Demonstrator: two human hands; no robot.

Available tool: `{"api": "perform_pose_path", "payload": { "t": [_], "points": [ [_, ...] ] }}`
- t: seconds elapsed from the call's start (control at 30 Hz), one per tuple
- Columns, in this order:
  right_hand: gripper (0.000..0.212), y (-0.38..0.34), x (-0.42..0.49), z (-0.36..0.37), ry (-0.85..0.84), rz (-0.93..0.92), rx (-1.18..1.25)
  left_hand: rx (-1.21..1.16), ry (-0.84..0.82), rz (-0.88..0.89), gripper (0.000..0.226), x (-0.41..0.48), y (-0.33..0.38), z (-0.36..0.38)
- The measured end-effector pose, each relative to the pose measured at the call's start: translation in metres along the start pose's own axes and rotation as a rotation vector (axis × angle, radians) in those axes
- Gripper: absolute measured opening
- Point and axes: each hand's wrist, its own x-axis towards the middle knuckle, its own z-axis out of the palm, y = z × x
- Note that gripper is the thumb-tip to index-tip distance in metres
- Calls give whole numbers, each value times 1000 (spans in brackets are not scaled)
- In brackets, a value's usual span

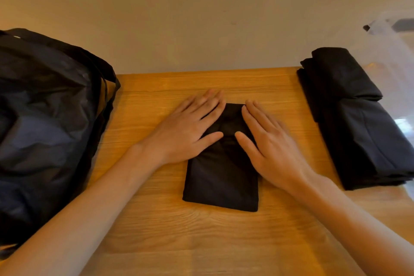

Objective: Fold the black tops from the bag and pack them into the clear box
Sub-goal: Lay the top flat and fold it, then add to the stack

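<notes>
A black top (220,182), folded into a small upright rectangle, lies in the middle of the wooden table (156,231). My left hand (186,129) rests flat on its upper left part, fingers spread. My right hand (268,141) presses flat on its upper right edge, fingers apart. Neither hand grips the cloth. A large black bag (44,119) sits crumpled at the left. At the right, a stack of folded black tops (354,123) lies inside the clear box (401,51), whose walls are barely visible.
A plain pale wall (201,18) rises just behind the table's far edge. Bare wood shows between the bag and the folded top, and in front of the top toward me.
</notes>
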Motion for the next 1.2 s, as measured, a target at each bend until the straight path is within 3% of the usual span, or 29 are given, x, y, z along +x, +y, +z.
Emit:
{"api": "perform_pose_path", "payload": {
  "t": [0.17, 0.3, 0.4, 0.47, 0.57, 0.73, 0.83, 0.97, 1.2],
  "points": [
    [76, 8, -21, -1, -46, 0, -17, -7, -85, -183, 90, -14, -18, -5],
    [59, 7, -8, -13, 198, 26, 119, -223, 146, -165, 82, -19, -5, -13],
    [57, 1, 13, -10, 26, -11, 103, -206, 96, -9, 64, -12, 7, -10],
    [61, 4, 22, -4, -106, -29, 10, -148, 2, -5, 60, -11, 5, -4],
    [59, 13, 19, -5, -153, -51, -77, -86, 11, -31, 61, -18, -2, -3],
    [54, 16, 4, -13, 36, -128, 30, -233, 162, 23, 57, -27, 9, -9],
    [52, 13, 19, -17, 172, 91, 240, -436, 300, -141, 49, -11, 11, -13],
    [45, 15, 49, -25, 13, 281, 246, -386, 234, -286, 39, 11, -8, -29],
    [22, 11, 68, -46, -226, 334, 382, -508, 56, -310, 22, 20, -18, -41]
  ]
}}
